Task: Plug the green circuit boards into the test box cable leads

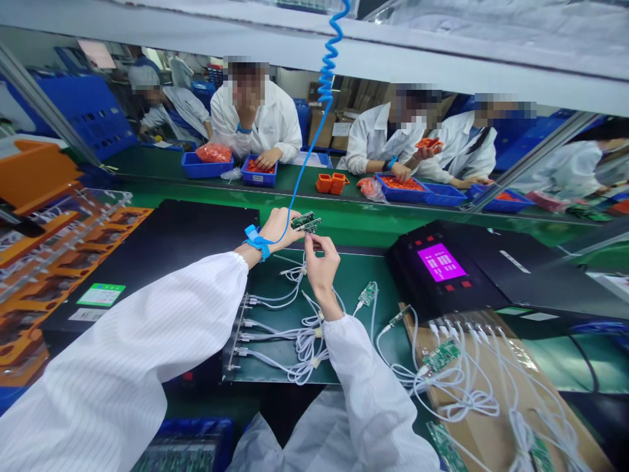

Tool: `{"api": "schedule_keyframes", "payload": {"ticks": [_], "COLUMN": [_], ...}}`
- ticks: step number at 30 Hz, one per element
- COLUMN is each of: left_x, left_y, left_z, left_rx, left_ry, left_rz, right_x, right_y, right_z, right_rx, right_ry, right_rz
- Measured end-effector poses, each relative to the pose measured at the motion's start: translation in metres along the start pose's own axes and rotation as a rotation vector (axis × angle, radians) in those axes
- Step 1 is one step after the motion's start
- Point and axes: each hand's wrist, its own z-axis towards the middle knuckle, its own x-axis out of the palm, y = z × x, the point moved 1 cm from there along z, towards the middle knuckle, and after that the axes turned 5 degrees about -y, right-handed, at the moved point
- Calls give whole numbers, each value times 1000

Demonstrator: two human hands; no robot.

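Note:
My left hand (280,228) is closed on a small green circuit board (305,221), held up above the green work mat (354,275). A blue wrist strap (256,241) circles that wrist, and its coiled blue cord (325,72) runs upward. My right hand (320,262) pinches something small just under the board; what it holds is too small to make out. Below my hands lie bundles of white cables (299,341) with plugs, and two more small boards (366,292) hang on cable ends.
A black tester with a lit pink screen (440,262) stands at right, white cables (472,380) and boards (440,355) spread over cardboard before it. Orange trays (59,262) stack at left. Across a green conveyor (344,196), several people in white coats handle orange parts in blue bins (407,190).

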Motion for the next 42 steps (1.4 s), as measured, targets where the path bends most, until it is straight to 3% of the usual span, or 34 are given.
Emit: {"api": "schedule_keyframes", "payload": {"ticks": [14, 20, 28, 35, 42], "left_x": [11, 11, 6, 8, 12], "left_y": [2, 3, -3, -3, -7], "left_z": [0, 1, -1, -2, -6], "left_rx": [83, 123, -38, 55, 81], "left_ry": [43, 66, 10, 3, -9], "left_rz": [119, 63, -29, -14, 2], "right_x": [11, 10, 4, 6, 11], "right_y": [-10, -11, -6, -1, -5], "right_z": [-1, -3, -7, -5, -7], "right_rx": [227, 292, 156, 57, 119], "right_ry": [-27, -6, -62, -123, -147], "right_rz": [92, 125, 38, -55, -22]}}
